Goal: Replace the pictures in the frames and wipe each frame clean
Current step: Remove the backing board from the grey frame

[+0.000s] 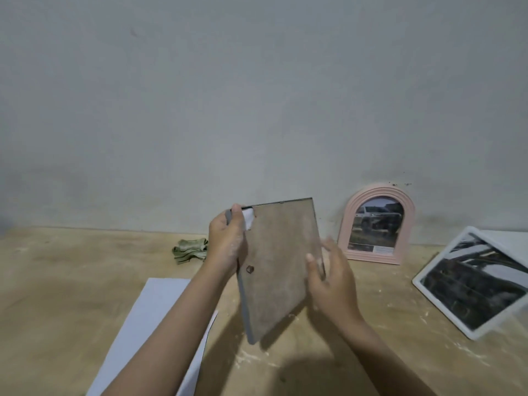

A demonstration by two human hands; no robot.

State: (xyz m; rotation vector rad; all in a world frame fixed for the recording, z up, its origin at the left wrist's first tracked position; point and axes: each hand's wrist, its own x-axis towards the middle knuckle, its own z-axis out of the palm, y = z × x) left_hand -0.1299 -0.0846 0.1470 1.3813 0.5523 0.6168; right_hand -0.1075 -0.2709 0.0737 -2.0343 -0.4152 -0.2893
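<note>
Nearest me, white paper (160,318) lies left of the grey frame (281,267); left hand (225,241) clamps its edge, right hand (333,281) fingers loosely curled, steadying, backing toward me for access, I judge.

Held frame (281,267) between cloth (191,250) and arched frame (376,224).

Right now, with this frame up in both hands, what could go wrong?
1. The grey rectangular frame is tilted above the wooden table, back facing you; the left hand has a grip on one edge, the right hand only steadies it, so it could slip.
2. Swinging it right might topple the pink arched frame leaning on the wall.
</note>
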